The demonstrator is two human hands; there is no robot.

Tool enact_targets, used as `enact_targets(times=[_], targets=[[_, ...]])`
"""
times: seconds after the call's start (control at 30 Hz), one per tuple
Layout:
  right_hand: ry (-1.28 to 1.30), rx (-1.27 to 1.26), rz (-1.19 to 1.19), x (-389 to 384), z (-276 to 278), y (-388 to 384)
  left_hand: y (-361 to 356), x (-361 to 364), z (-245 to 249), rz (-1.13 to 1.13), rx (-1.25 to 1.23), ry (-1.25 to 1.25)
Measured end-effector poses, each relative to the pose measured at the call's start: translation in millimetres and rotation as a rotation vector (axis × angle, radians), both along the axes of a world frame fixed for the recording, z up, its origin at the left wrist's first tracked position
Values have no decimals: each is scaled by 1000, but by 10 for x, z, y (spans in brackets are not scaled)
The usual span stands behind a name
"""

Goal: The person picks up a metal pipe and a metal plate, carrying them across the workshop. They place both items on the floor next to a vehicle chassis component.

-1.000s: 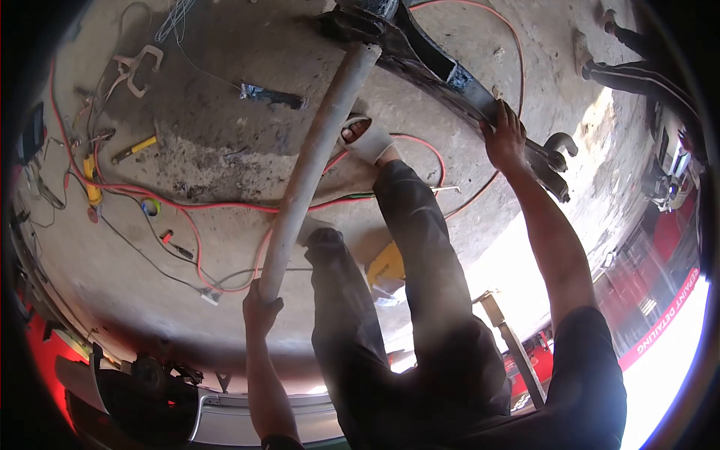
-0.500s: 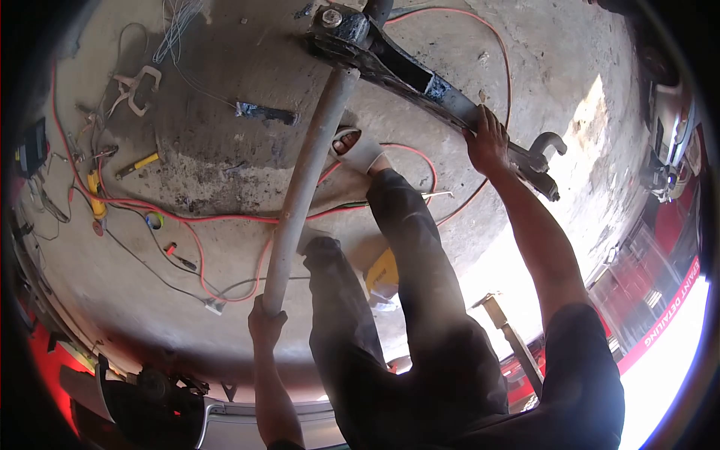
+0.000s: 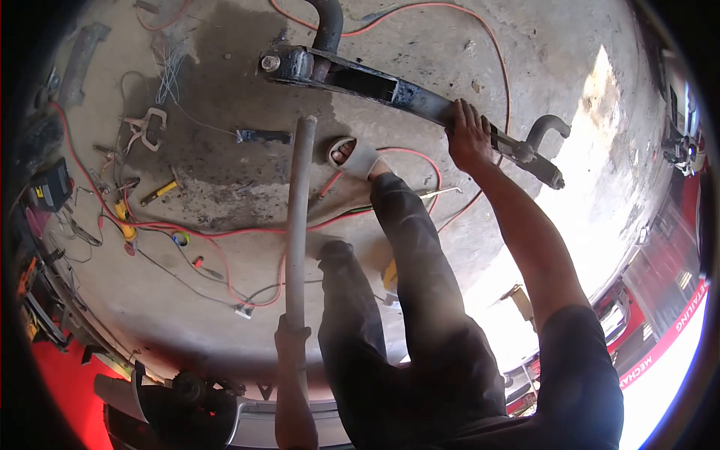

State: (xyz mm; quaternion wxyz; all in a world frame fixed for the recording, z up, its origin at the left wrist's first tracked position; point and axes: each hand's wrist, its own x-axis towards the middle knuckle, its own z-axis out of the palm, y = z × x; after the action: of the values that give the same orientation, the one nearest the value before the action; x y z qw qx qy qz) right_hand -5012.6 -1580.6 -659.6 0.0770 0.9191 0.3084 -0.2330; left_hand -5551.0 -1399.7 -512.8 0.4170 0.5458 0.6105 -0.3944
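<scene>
My left hand (image 3: 291,335) is wrapped around the lower part of a long grey metal pipe (image 3: 298,202). The pipe's far end points away from me and appears apart from a heavy dark metal arm (image 3: 427,103). My right hand (image 3: 471,140) grips that arm toward its right end, fingers laid over its top edge. The arm has a bolt at its left end, a thick curved bar (image 3: 328,26) rising beside it, and a bent hook-like bar (image 3: 550,129) near its right end.
A red hose (image 3: 247,231) snakes across the concrete floor. On the left lie a locking C-clamp (image 3: 146,129), a yellow-handled tool (image 3: 159,192), coiled wire (image 3: 171,79), a yellow power tool (image 3: 125,221) and a dark metal piece (image 3: 264,136). My sandalled foot (image 3: 360,157) stands between pipe and arm.
The pipe's far end has come away from the underside of the arm's left end. That end of the arm now sits farther left and higher in view. Both hands keep their holds.
</scene>
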Motion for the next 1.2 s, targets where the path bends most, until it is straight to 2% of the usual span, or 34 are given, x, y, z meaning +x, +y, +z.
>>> enact_targets(times=[0.2, 0.3, 0.53, 0.7, 0.83, 0.93, 1.0, 1.2], targets=[[-12, 1, 14, 8, -17, -8, 75, 288, -165, -17, 15, 31], [-24, -4, 27, 9, -6, -3, 76, 326, -184, -20, 3, -13], [-102, -11, 100, 4, -49, -5, 22, 295, -257, -44, -98, 66], [-190, 122, 221, 32, -104, -66, -80, 259, -174, -19, -168, 103], [-185, 115, 205, 22, -56, 19, -239, 194, -27, 44, -210, 39], [-190, 148, 202, -15, 3, 86, -284, 188, 52, 203, -347, 43], [-153, 120, 186, -38, 73, 165, -336, 168, 75, 291, -347, -21], [-164, 177, 278, -40, 94, 183, -452, 238, 46, 427, -415, -60]])
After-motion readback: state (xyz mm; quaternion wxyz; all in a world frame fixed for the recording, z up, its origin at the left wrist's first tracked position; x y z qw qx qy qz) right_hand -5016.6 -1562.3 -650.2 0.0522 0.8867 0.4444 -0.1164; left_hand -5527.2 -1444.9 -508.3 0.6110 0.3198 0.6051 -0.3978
